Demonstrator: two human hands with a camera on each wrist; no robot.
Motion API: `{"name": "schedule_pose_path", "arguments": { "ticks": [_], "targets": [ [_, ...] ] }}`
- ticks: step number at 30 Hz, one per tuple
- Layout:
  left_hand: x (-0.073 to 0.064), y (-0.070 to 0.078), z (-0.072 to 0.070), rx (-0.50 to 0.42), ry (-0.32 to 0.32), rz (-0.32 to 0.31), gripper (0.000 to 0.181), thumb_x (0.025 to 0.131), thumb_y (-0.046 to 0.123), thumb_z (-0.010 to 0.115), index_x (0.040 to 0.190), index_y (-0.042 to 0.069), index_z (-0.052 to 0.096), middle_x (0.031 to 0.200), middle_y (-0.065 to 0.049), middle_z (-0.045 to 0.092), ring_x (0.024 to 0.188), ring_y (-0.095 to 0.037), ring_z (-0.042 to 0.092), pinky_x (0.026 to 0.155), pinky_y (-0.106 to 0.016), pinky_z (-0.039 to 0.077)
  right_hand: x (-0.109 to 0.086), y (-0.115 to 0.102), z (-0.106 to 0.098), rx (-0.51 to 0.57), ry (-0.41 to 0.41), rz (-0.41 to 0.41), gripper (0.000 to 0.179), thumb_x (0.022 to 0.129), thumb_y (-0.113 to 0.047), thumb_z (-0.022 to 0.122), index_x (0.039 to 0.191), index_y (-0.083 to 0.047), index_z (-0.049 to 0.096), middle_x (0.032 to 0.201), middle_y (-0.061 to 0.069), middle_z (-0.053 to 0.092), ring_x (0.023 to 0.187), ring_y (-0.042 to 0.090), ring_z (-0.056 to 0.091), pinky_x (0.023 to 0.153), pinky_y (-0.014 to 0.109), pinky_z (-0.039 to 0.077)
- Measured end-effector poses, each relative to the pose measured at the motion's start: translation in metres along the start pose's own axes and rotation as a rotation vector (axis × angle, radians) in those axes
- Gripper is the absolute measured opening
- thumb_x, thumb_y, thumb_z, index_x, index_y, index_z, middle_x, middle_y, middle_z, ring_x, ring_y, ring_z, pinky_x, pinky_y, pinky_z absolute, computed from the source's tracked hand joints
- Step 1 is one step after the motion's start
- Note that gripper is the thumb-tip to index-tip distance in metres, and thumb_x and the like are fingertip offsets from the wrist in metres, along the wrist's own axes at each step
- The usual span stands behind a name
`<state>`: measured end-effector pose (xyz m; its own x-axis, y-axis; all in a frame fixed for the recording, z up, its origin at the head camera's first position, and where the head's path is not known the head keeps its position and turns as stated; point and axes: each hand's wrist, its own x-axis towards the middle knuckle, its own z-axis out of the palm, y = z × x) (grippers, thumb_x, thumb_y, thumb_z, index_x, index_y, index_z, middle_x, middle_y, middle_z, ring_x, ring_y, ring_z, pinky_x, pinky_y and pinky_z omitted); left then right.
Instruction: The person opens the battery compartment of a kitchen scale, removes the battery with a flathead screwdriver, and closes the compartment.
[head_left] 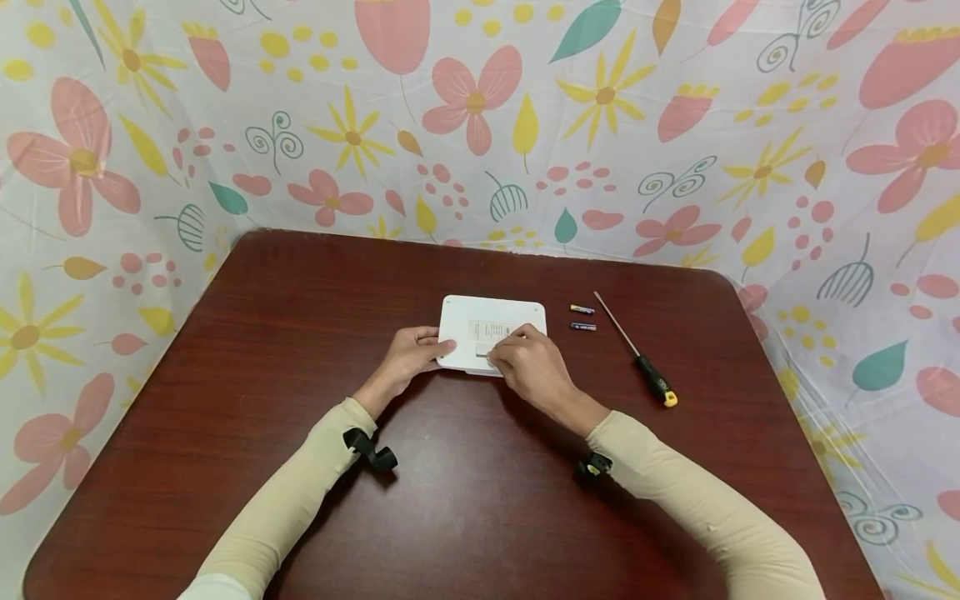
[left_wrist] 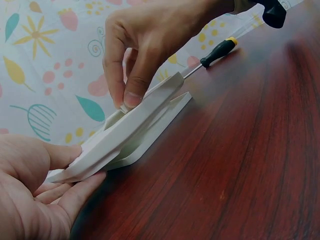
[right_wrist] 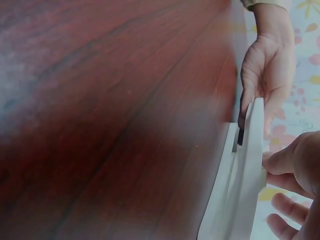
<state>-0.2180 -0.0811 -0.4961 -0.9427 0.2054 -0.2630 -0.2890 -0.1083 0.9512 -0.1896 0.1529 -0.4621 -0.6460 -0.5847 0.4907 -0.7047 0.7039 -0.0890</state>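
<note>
A flat white device (head_left: 456,315) with rounded corners lies label side up over the table. My left hand (head_left: 406,358) grips its left edge, thumb on top and fingers underneath. On the upper face, near the printed label (head_left: 487,330), my right hand (head_left: 534,367) pinches a small white piece (left_wrist: 123,107) between thumb and fingers, close against the surface. Most of that piece is hidden by the fingertips. From the side, the device (left_wrist: 135,122) is tilted, with a second white panel (left_wrist: 155,132) below its main body.
Two small batteries, one upper (head_left: 582,309) and one lower (head_left: 582,327), lie right of the device. Beyond them is a screwdriver (head_left: 651,375) with a black and yellow handle. The brown table (head_left: 450,500) meets a flower-patterned curtain (head_left: 472,192) at its back and sides.
</note>
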Motion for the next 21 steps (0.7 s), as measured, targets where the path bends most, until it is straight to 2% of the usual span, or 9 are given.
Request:
{"name": "schedule_pose_path", "arguments": {
  "ticks": [4,10,18,21],
  "targets": [
    [0.0,0.0,0.0,0.003,-0.001,-0.002,0.041,0.095,-0.002,0.07,0.132,-0.015,0.058,0.116,-0.027,0.069,0.087,-0.015,0.071,0.079,-0.03,0.063,-0.002,0.0,0.0,-0.008,-0.031,-0.012,0.008,0.085,-0.005,0.077,0.089,-0.009,0.083,0.092,0.001,0.079,0.095,0.024,0.067,0.088,0.035,0.054],
    [0.001,-0.001,-0.001,0.011,0.001,-0.002,0.042,0.095,-0.002,0.07,0.132,-0.015,0.057,0.119,-0.029,0.068,0.087,-0.015,0.071,0.08,-0.03,0.062,-0.005,-0.001,-0.001,-0.015,-0.072,-0.005,0.017,0.081,-0.003,0.07,0.093,-0.005,0.082,0.097,0.004,0.078,0.098,0.025,0.067,0.093,0.036,0.053],
    [-0.001,0.002,0.001,0.011,-0.011,0.002,0.043,0.095,-0.002,0.07,0.133,-0.016,0.056,0.117,-0.027,0.069,0.088,-0.016,0.071,0.08,-0.031,0.063,-0.012,-0.001,0.0,-0.055,-0.1,-0.05,0.024,0.08,-0.002,0.07,0.101,-0.004,0.081,0.106,0.008,0.077,0.104,0.029,0.064,0.097,0.039,0.052],
    [-0.001,0.002,0.0,0.015,-0.007,-0.001,0.043,0.095,-0.001,0.07,0.133,-0.015,0.056,0.117,-0.027,0.069,0.088,-0.016,0.071,0.08,-0.031,0.063,-0.014,0.0,-0.002,-0.019,-0.127,-0.031,0.025,0.082,-0.002,0.069,0.105,-0.003,0.08,0.11,0.009,0.076,0.108,0.029,0.063,0.099,0.039,0.051]
  ]
}}
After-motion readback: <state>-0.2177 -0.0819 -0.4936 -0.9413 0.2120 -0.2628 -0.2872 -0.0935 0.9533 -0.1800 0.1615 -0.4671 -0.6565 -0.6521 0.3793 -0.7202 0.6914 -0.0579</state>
